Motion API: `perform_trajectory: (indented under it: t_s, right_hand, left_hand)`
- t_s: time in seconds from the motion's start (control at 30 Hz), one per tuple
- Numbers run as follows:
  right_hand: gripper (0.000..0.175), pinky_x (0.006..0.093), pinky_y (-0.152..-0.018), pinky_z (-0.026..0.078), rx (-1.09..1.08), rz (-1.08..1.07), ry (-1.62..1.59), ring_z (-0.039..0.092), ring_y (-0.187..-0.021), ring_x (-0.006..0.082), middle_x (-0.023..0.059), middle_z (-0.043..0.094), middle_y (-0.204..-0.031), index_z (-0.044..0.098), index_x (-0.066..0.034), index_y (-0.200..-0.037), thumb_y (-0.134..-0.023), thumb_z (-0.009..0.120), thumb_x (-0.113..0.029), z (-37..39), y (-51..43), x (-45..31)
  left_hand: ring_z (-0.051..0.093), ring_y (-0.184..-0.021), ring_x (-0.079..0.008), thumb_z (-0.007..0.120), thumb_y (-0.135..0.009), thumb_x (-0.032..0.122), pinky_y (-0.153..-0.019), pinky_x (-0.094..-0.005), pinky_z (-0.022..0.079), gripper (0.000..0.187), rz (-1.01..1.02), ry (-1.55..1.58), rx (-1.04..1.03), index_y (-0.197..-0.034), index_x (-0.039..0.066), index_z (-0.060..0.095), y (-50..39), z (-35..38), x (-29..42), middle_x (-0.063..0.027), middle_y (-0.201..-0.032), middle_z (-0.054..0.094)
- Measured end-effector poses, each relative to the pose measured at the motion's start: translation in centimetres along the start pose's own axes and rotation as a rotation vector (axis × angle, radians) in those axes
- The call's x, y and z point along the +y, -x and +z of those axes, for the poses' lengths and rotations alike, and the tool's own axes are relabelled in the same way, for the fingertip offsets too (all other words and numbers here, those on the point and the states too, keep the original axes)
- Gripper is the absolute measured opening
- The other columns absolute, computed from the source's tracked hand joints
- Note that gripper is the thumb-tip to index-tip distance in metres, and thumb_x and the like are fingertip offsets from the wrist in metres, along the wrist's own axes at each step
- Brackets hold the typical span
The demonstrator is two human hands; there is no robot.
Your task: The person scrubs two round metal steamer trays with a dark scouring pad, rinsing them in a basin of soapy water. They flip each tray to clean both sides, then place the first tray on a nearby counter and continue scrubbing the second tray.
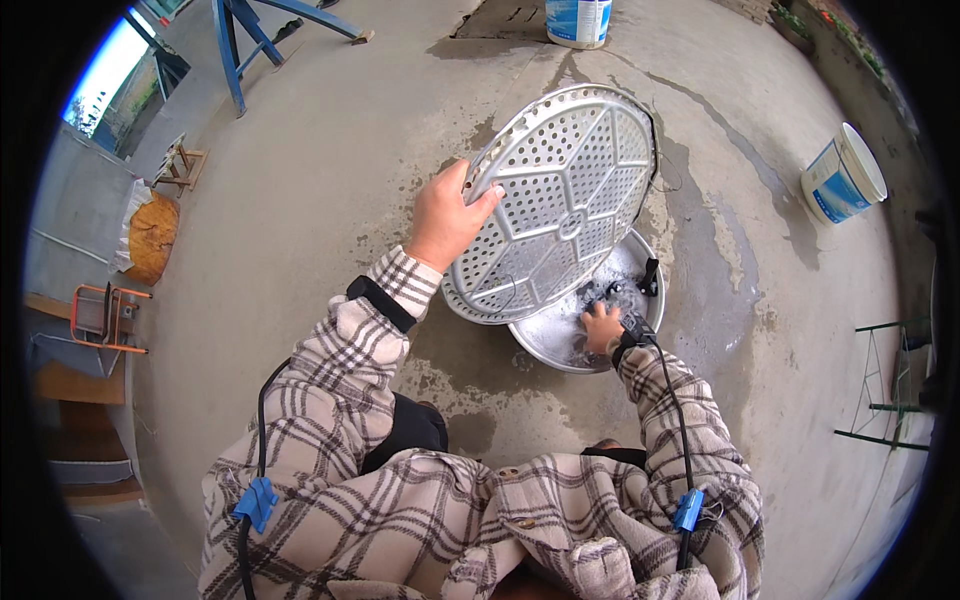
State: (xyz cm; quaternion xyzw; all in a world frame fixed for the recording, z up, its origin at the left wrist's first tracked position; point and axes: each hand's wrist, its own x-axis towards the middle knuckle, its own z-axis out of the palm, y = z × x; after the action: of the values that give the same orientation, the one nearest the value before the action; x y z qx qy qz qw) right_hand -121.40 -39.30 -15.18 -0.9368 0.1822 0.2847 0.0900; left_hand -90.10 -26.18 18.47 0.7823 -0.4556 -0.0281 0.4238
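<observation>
My left hand grips the rim of a large round perforated metal steamer tray, which is held up at a tilt. Below and to its right a round metal basin with foamy water rests on the wet concrete floor. Inside this basin is my right hand, fingers spread, at a dark, wet item that I cannot make out. Whether the fingers hold any of it is not clear. The tray overlaps the basin's left side and hides part of it.
A white and blue plastic bucket stands at the right, another bucket at the top. Blue metal legs stand at the upper left. Along the left are a small wooden stool, a wood block and an orange-framed folding chair.
</observation>
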Motion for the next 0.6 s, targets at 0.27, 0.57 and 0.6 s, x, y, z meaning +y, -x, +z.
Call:
perform_trajectory:
  t_s: [0.27,0.57,0.6]
  right_hand:
    - [0.021,0.0344,-0.085,0.046,0.110,-0.275,-0.898,0.053,-0.091,0.0299,0.0113,0.050,-0.095,0.061,-0.0073,-0.091,-0.071,0.065,-0.003,-20.9,7.1,-0.5]
    - [0.025,0.0428,-0.084,0.040,1.134,-0.553,-0.031,0.045,-0.095,0.0303,0.0076,0.051,-0.101,0.062,-0.0130,-0.092,-0.078,0.073,-0.031,-43.5,7.6,-7.4]
    - [0.022,0.0428,-0.083,0.040,1.223,-0.462,-0.064,0.046,-0.094,0.0299,0.0066,0.052,-0.098,0.062,-0.0134,-0.090,-0.080,0.071,-0.032,-44.0,6.9,-7.2]
  left_hand:
    - [0.061,-0.072,-0.0361,0.072,-0.075,0.018,-0.063,-0.0442,0.047,0.029,-0.065,0.039,-0.105,-0.090,0.001,0.055,-0.3,-0.1,0.6,-0.0165,-0.082,0.060]
    - [0.062,-0.068,-0.0369,0.073,-0.081,0.033,-0.058,-0.0455,0.049,0.033,0.126,-0.044,0.022,-0.085,0.005,0.056,-0.3,0.9,2.8,-0.0138,-0.071,0.062]
    - [0.062,-0.068,-0.0366,0.073,-0.081,0.033,-0.058,-0.0455,0.049,0.033,0.140,-0.042,0.027,-0.083,0.005,0.056,-0.3,0.9,2.7,-0.0139,-0.070,0.061]
